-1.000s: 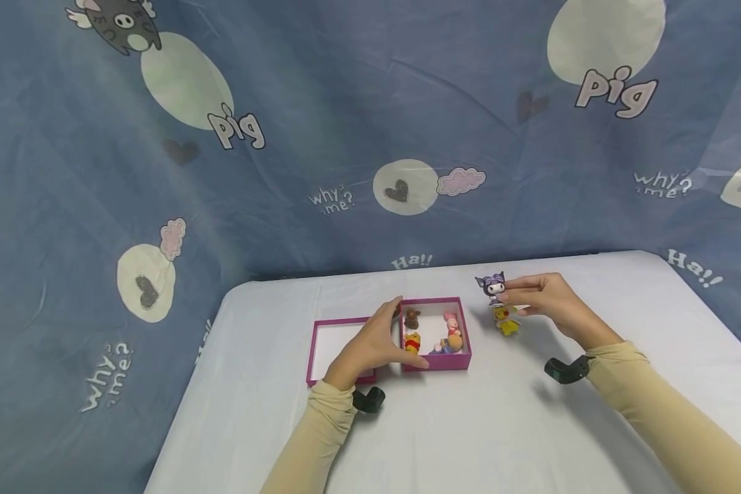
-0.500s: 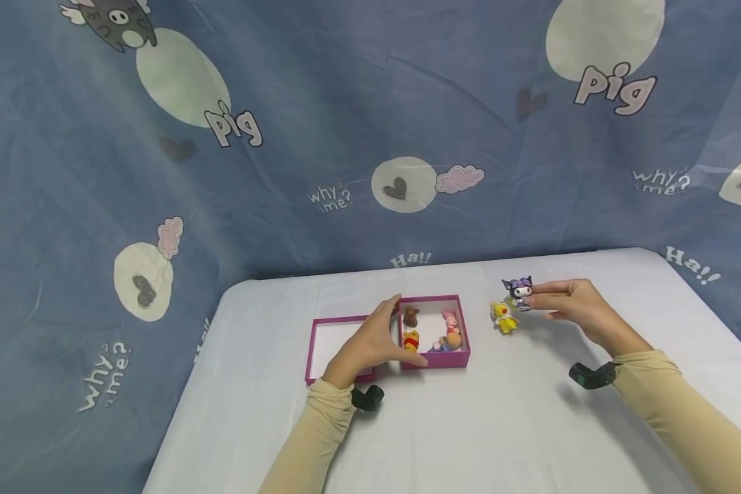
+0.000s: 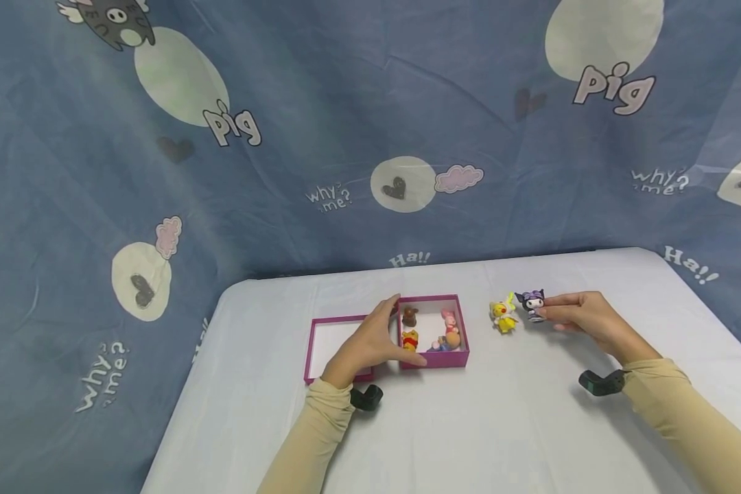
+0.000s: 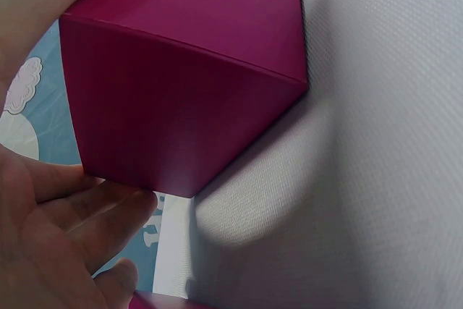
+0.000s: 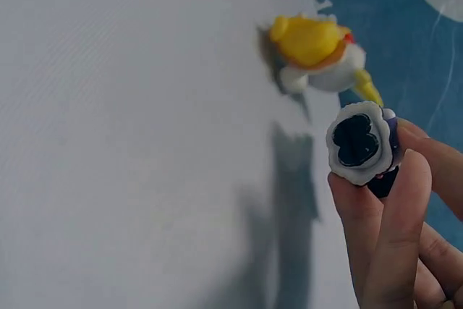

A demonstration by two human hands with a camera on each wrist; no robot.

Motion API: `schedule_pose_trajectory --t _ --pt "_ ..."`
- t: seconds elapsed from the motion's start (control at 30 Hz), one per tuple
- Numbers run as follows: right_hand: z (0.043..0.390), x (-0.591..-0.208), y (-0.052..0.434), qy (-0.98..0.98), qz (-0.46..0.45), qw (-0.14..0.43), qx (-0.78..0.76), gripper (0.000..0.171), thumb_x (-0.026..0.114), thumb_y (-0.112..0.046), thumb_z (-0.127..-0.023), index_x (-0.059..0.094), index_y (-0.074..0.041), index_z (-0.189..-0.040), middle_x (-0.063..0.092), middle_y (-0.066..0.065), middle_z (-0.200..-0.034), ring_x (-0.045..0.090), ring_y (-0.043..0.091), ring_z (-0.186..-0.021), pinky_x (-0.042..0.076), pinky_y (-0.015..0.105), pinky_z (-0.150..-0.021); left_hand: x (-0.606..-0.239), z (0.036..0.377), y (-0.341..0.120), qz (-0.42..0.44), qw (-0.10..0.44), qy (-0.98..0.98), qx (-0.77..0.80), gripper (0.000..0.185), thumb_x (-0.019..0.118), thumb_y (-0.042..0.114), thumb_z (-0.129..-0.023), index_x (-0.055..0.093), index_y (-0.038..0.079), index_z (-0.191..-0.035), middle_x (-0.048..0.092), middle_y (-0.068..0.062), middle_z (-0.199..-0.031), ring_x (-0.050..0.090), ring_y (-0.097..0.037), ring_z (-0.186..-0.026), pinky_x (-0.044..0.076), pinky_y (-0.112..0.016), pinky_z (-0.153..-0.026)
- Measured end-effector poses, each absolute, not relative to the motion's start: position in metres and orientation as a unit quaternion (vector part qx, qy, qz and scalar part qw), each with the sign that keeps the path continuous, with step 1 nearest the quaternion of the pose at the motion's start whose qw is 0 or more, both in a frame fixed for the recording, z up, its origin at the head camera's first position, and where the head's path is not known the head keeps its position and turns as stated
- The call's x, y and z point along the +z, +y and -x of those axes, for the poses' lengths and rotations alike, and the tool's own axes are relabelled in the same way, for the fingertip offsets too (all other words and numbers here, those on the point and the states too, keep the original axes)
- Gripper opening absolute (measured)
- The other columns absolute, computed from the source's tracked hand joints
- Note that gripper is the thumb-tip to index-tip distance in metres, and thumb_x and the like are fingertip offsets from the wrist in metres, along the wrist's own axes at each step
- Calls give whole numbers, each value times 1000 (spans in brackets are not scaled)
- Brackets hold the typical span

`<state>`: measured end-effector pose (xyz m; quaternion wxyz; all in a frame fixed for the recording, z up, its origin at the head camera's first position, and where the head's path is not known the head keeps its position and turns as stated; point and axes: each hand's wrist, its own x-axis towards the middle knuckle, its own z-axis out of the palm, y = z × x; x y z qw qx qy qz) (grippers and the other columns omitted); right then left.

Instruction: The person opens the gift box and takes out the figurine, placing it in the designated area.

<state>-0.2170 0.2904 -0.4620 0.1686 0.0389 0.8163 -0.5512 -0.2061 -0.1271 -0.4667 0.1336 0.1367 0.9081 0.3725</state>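
My right hand (image 3: 586, 317) pinches a small toy figurine (image 3: 533, 303) with a black-and-purple eared hood and white face. In the right wrist view, the round underside of the figurine (image 5: 357, 142) shows between thumb and fingers. Just left of it stands a yellow-and-white toy figurine (image 3: 503, 314). My left hand (image 3: 375, 343) spans the left side of an open magenta box (image 3: 447, 359), thumb at the near wall and fingers at the far corner. The left wrist view shows this grip around the box (image 4: 181, 99). Inside are a brown figurine (image 3: 410, 316), a yellow bear in red (image 3: 410, 339) and other figurines.
A shallow magenta-rimmed lid (image 3: 309, 350) with a white inside lies left of the box, partly hidden by my left hand. White cloth covers the table (image 3: 444, 432). A blue printed curtain (image 3: 321, 240) hangs behind its far edge.
My right hand has moved right with the black-and-purple figurine, from over the yellow one to beside it, and lower. The left hand keeps its place on the box.
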Motion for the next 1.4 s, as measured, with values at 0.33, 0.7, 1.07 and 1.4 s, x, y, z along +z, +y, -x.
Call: schedule_pose_trajectory --t 0.33,0.7,1.07,1.4 --pt "216 -473 300 806 -58 191 -558 71 76 -26 -96 47 15 -146 76 -18 -96 70 -5 -83 62 19 -75 -467 206 -127 -138 132 908 373 137 97 57 -59 21 20 -166 28 -8 -171 31 -30 -157 33 -54 -125" --pt "220 -467 302 816 -58 200 -539 61 79 -26 -93 59 13 -136 77 -12 -99 71 -2 -81 62 20 -76 -467 207 -127 -136 131 909 372 136 97 56 -60 21 20 -166 28 -8 -171 30 -31 -157 32 -55 -125" --pt "218 -460 304 846 -40 215 -487 62 78 -34 -94 63 11 -133 70 14 -132 69 -4 -90 63 24 -82 -467 206 -127 -137 131 910 370 137 97 57 -59 21 20 -166 28 -8 -171 30 -31 -157 33 -55 -125" --pt "220 -458 304 837 -43 217 -500 61 76 -30 -95 60 15 -134 74 7 -122 72 -2 -89 64 26 -83 -467 207 -127 -137 130 910 370 137 97 57 -59 20 21 -166 27 -7 -171 30 -30 -157 33 -55 -125"
